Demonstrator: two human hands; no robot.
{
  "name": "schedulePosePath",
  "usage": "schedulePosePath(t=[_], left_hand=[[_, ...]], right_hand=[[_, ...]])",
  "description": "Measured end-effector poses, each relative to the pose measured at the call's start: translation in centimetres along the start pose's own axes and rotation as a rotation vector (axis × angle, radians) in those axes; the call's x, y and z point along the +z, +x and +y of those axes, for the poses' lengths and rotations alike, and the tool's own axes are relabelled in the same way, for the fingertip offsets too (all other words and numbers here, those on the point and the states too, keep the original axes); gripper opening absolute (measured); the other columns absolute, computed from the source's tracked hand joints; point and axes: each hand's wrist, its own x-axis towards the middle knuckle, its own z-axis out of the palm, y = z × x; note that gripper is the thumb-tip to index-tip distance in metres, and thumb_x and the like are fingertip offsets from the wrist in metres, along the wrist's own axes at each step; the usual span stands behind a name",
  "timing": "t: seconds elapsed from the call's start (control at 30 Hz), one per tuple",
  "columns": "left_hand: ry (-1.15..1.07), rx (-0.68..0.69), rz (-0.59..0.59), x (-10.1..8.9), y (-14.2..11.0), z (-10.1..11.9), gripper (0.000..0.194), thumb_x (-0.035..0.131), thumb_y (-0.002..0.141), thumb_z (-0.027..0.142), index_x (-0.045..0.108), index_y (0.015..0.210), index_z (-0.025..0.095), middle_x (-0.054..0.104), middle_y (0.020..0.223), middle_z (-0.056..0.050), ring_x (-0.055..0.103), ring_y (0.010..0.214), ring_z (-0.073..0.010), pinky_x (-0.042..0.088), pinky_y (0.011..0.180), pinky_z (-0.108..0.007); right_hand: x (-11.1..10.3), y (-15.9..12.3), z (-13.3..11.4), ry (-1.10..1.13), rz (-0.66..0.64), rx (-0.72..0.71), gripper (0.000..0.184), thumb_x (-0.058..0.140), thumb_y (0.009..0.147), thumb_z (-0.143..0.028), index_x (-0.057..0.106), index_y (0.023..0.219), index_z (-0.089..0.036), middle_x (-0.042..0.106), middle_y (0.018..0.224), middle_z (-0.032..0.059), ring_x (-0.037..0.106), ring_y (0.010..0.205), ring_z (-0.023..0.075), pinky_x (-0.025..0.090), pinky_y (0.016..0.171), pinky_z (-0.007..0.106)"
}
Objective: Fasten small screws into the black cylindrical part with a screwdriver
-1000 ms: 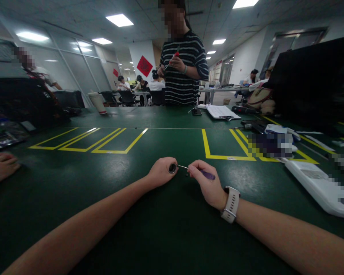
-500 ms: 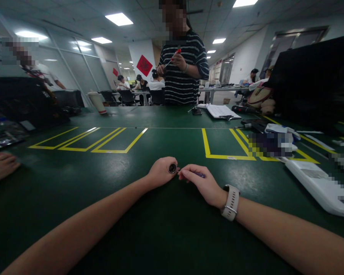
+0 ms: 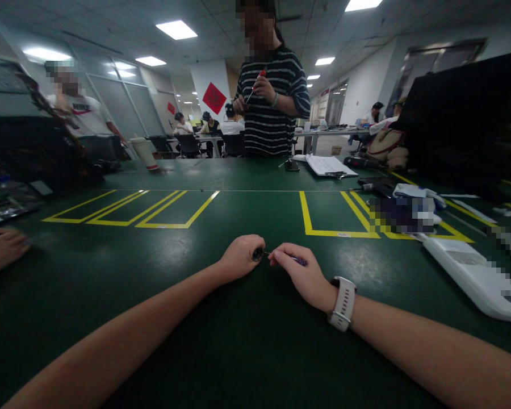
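Observation:
My left hand (image 3: 241,257) is closed around a small dark cylinder (image 3: 258,254), whose round end shows at the thumb side; most of it is hidden in the fist. Between the thumb and fingers of my right hand (image 3: 296,267) is a small screwdriver (image 3: 298,260) with a dark purplish handle. Its thin metal shaft points left at the cylinder's rim; whether the tip touches it is too small to tell. Both hands are low over the green tabletop (image 3: 221,352), close together.
Yellow tape outlines (image 3: 162,225) mark the table. A white device (image 3: 472,278) lies at right, near dark tools (image 3: 378,184). Papers on a clipboard (image 3: 327,165) and a cup (image 3: 145,152) stand farther back. Another person's hand (image 3: 4,248) rests at left; a person in stripes (image 3: 270,108) stands opposite.
The cylinder's round end has turned a little to the right in my left hand. More of the screwdriver's shaft shows now. At the back left, a person in white has moved right.

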Motion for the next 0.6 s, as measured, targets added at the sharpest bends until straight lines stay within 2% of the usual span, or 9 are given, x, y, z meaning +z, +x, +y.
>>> schedulePosePath(t=[0.2, 0.33, 0.43, 0.6], left_hand=[[-0.060, 0.030, 0.017, -0.1, -0.1, -0.2, 0.006, 0.050, 0.072, 0.011, 0.051, 0.069, 0.015, 0.053, 0.066, 0.000, 0.050, 0.061, -0.0115, 0.037, 0.058, -0.023], [-0.119, 0.028, 0.015, -0.2, -0.1, -0.2, 0.007, 0.050, 0.074, 0.013, 0.050, 0.067, 0.015, 0.052, 0.064, 0.001, 0.050, 0.061, -0.0109, 0.037, 0.057, -0.022], [-0.107, 0.007, 0.023, -0.3, 0.0, -0.2, 0.006, 0.051, 0.072, 0.012, 0.050, 0.067, 0.016, 0.053, 0.065, 0.001, 0.050, 0.061, -0.0110, 0.037, 0.057, -0.022], [-0.008, -0.032, 0.035, -0.1, 0.0, 0.0, 0.008, 0.051, 0.070, 0.009, 0.050, 0.066, 0.016, 0.052, 0.064, 0.001, 0.050, 0.062, -0.0120, 0.036, 0.057, -0.023]], right_hand=[[-0.2, 0.8, 1.0, 0.418, 0.041, 0.194, 0.019, 0.052, 0.077, -0.026, 0.065, 0.068, -0.015, 0.061, 0.065, 0.0022, 0.054, 0.064, 0.0140, 0.040, 0.061, 0.028], [-0.2, 0.8, 1.6, 0.519, 0.018, 0.231, 0.019, 0.052, 0.077, -0.027, 0.065, 0.069, -0.015, 0.062, 0.068, 0.0027, 0.054, 0.065, 0.0137, 0.039, 0.060, 0.027], [-0.2, 0.6, 1.4, 0.437, 0.042, 0.179, 0.020, 0.051, 0.079, -0.028, 0.065, 0.071, -0.016, 0.062, 0.068, 0.0023, 0.054, 0.066, 0.0141, 0.040, 0.062, 0.028], [-0.1, 0.0, 0.1, 0.074, 0.026, 0.013, 0.022, 0.048, 0.082, -0.026, 0.062, 0.066, -0.018, 0.061, 0.071, 0.0016, 0.055, 0.072, 0.0154, 0.040, 0.068, 0.030]])
